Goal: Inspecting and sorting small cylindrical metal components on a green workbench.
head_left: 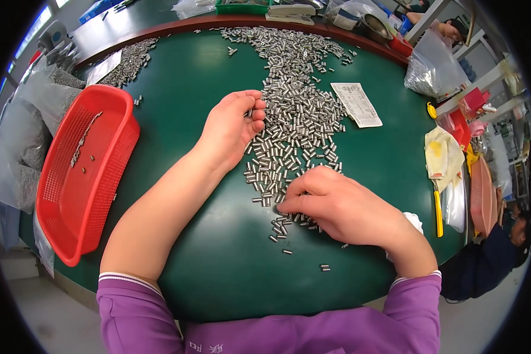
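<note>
A long heap of small silvery metal cylinders [301, 112] runs down the middle of the green table [189, 65]. At its left edge, my left hand [233, 125] is closed with the fingers curled inward, and a few of the cylinders show between them. My right hand [342, 206] lies over the near end of the heap, thumb and forefinger brought together among the pieces. What its fingertips hold is hidden. Several loose cylinders lie below it, including a pair [324, 268] close to my body.
A red perforated basket [79, 236] at the left holds a few small pieces. Bags of parts [26, 141] stand beyond it. A printed paper card [357, 104] lies right of the heap. Farther right are a yellow-handled tool [438, 212], a cloth glove [444, 154] and another person [484, 265].
</note>
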{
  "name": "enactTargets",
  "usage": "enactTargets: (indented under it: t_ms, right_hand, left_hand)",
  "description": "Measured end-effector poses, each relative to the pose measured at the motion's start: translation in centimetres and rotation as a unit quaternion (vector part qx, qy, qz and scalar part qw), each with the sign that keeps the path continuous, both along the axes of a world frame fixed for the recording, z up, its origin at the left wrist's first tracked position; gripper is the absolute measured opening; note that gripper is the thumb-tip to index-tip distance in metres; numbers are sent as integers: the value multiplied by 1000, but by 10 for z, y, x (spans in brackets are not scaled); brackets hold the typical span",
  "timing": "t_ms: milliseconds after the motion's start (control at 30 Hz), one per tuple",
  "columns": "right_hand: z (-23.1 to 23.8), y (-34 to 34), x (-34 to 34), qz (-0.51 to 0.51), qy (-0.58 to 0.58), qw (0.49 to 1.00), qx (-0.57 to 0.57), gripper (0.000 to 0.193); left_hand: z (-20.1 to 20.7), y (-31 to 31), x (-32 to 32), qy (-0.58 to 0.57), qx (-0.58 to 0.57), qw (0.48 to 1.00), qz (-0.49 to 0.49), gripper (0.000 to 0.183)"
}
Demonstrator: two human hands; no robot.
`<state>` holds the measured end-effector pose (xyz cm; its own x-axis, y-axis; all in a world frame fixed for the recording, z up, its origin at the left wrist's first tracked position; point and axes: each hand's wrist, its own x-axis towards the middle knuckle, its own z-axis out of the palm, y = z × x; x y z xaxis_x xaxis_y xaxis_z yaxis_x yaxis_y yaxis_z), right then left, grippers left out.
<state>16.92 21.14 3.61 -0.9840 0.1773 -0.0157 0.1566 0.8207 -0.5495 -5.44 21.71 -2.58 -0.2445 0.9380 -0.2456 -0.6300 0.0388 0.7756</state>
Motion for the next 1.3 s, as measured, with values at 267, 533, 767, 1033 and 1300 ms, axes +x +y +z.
enactTargets:
  t_ms: [267,533,767,1033,1300]
  right_hand:
    - [-12,2,-5,4,25,999,42,48]
    - [-20,6,-17,-67,114,986,102,36]
    - [-21,14,-39,-29,104,984,141,41]
    - [-9,2,-29,-30,34,992,114,44]
    - [-20,17,-25,-75,65,984,145,47]
  left_hand:
    - [3,1,1,5,3,1000,2,16]
    - [2,7,-7,-2,37,998,52,15]
    - [-2,8,-9,-31,30,997,62,15]
    - [-2,7,-6,-13,29,998,52,16]
    - [-1,5,0,-9,38,999,33,16]
